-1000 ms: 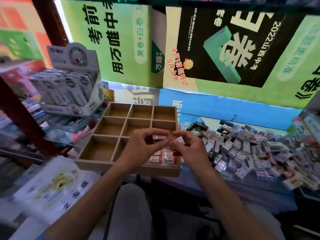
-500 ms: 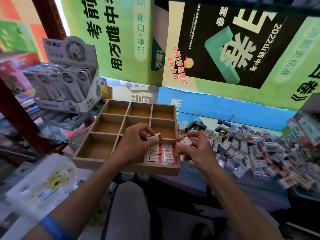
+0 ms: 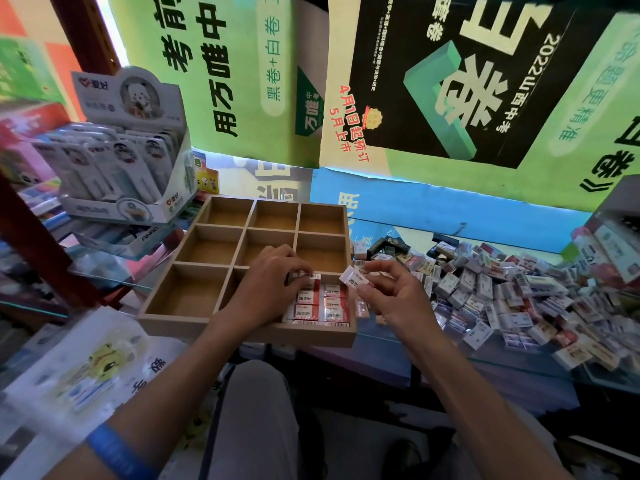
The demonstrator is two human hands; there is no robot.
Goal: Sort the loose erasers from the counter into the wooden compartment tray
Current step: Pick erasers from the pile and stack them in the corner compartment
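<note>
1. The left hand (image 3: pixel 266 282) pinches one eraser (image 3: pixel 309 277) at the far edge of the near-right cell of the tray (image 3: pixel 249 332), fingers curled on it, just above the erasers already laid there.
2. The right hand (image 3: pixel 394 299) holds a second eraser, the spare (image 3: pixel 356 279), between thumb and fingertips, just right of the tray's right wall. The two hands are close but apart.
3. Handling, as a judgement: these are small, light, stiff blocks in paper sleeves. The sleeve should give a dry, sure grip, and nothing here looks fragile. A pinch across the two long sides leaves the flat face free to set down.
4. The likely trouble is the tight fit. A block lowered tilted could ride up on its neighbours, so it wants to go in level.
5. The tray has nine cells, three by three. The near-right cell holds red-and-white erasers in two neat columns, labels up. It looks nearly full, though the left hand hides its far-left corner.
6. The near-middle cell is mostly hidden by the left hand. The other seven cells show bare floors.
7. The pile (image 3: pixel 502 289) of loose erasers covers the counter (image 3: pixel 519 372) right of the tray, so most of the sorting is not yet done.
</note>
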